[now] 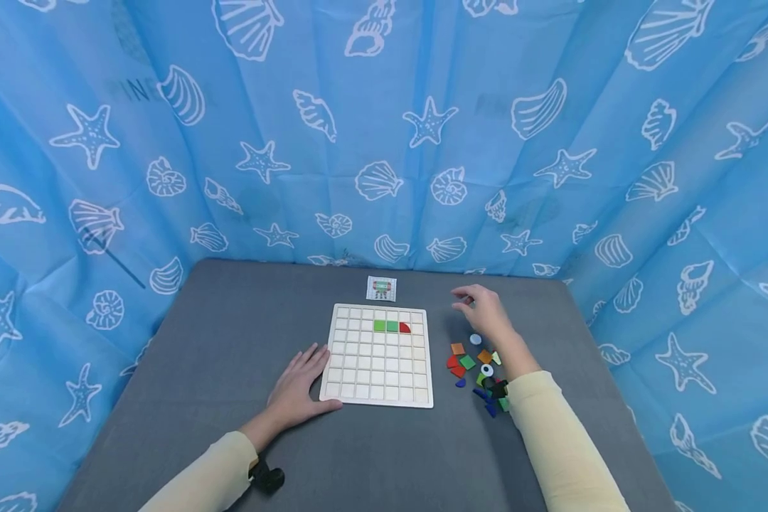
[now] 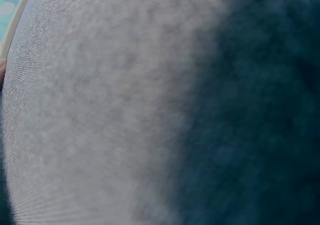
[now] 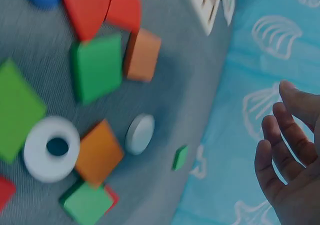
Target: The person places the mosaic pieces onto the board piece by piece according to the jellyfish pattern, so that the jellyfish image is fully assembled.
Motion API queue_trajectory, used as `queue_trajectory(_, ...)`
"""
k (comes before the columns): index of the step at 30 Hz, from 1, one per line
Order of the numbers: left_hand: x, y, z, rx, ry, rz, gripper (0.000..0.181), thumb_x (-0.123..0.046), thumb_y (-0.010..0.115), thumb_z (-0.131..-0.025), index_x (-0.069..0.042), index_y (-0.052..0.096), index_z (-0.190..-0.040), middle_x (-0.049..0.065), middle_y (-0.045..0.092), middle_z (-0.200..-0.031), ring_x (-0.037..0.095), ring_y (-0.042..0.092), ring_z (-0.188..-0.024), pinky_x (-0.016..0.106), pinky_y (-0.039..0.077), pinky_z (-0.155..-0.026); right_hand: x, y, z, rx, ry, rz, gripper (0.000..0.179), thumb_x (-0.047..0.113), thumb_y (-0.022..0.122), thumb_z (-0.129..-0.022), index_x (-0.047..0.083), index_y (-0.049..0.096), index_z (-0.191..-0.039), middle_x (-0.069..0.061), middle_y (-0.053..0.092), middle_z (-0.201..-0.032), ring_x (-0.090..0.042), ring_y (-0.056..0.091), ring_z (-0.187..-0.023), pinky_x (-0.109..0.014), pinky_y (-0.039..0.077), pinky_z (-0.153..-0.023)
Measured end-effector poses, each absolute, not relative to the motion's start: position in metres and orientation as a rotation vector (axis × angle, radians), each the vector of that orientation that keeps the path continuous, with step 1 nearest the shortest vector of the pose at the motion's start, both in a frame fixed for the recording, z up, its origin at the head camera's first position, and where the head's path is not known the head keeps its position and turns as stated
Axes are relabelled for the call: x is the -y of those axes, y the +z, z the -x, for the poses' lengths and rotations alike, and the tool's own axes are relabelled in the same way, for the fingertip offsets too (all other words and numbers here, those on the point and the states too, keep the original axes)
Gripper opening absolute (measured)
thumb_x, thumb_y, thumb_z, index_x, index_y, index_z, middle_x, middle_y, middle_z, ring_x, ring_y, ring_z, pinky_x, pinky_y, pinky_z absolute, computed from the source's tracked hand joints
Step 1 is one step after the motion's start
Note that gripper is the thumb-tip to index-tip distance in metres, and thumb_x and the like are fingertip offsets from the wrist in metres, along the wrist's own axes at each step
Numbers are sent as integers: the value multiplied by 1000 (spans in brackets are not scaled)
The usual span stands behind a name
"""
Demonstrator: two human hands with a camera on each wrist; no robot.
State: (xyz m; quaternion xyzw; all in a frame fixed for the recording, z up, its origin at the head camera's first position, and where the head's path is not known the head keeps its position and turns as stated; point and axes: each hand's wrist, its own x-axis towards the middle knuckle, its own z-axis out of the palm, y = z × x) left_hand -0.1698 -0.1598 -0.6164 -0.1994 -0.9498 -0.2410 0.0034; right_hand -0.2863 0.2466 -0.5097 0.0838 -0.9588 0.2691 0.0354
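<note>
A pale wooden grid board (image 1: 375, 355) lies on the grey table, with a light green square (image 1: 380, 326), a darker green square (image 1: 392, 326) and a red quarter-round piece (image 1: 405, 328) in one of its upper rows. My left hand (image 1: 302, 380) rests at the board's left edge, fingers straight, thumb along the near corner. Beyond the board's right side hovers my right hand (image 1: 483, 311), fingers loosely bent and nothing seen between them in the right wrist view. Below it lie loose coloured pieces, among them a white ring (image 3: 52, 149), a green block (image 3: 97, 67) and a white disc (image 3: 140, 134).
A small printed picture card (image 1: 381, 289) lies just behind the board. Apart from the pile, a small green piece (image 3: 180, 157) lies farther out on the table. A blue curtain (image 1: 384, 142) with white shells surrounds the grey table (image 1: 243, 320).
</note>
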Motion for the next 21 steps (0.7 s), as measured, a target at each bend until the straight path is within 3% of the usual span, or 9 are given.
queue_trajectory(12,159,-615,170,2999,-735,602,112,-79,66,-75,-11,33,-158,5,32,-165,28,21,-155,53,18,-125,-286,-531,306,3030,849,-145,37,12,68,-97,3,65,-132,-20,65,-123,-33,62,-103,-47,55,-81)
queue_trajectory(17,160,-616,170,3004,-742,595,112,-79,66,-75,-11,33,-158,4,31,-165,28,20,-156,53,18,-125,-291,-538,312,3051,861,-127,40,10,68,-97,3,62,-136,-24,59,-132,-40,58,-118,-56,51,-95)
queue_trajectory(21,159,-617,170,3024,-725,604,112,-80,64,-76,-12,31,-159,3,28,-166,27,18,-156,52,16,-126,-295,-544,316,3072,850,-122,44,5,65,-97,2,57,-140,-26,48,-147,-46,45,-136,-61,41,-109)
